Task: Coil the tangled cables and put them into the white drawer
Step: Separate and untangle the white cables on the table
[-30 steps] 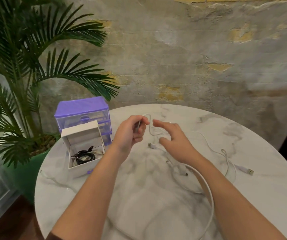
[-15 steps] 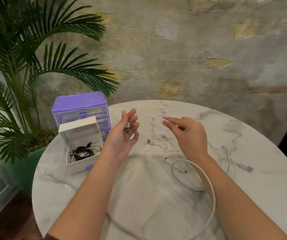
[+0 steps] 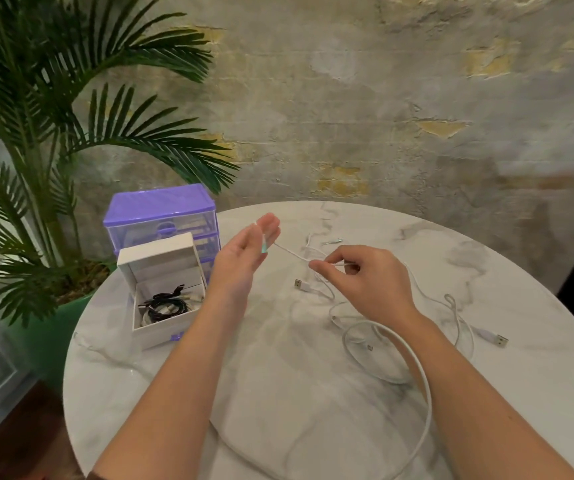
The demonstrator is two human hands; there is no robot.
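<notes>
A thick white cable (image 3: 420,375) curves in a wide loop across the near part of the marble desk (image 3: 278,393), passing under the right forearm. Beyond it more white cables lie tangled, with one USB plug (image 3: 498,339) pointing right near the desk's right side and another USB plug (image 3: 301,284) lying between the two hands.

The right hand (image 3: 372,282) is raised above the tangle; its grip is a pinch, thumb and forefinger closed on a thin white cable (image 3: 292,253), the other fingers curled. That thin cable runs taut from the pinch up and left to the left hand (image 3: 244,254), its long axis slanting left-right. The left hand stands palm-up with fingers nearly straight and together; the cable's end sits against them, though whether the thumb clamps it I cannot tell.

Left of the hands, the white drawer (image 3: 161,306) stands open on the desk, black coiled cables (image 3: 166,304) inside. Behind it is a purple drawer unit (image 3: 161,216), and further left a palm plant (image 3: 53,133).
</notes>
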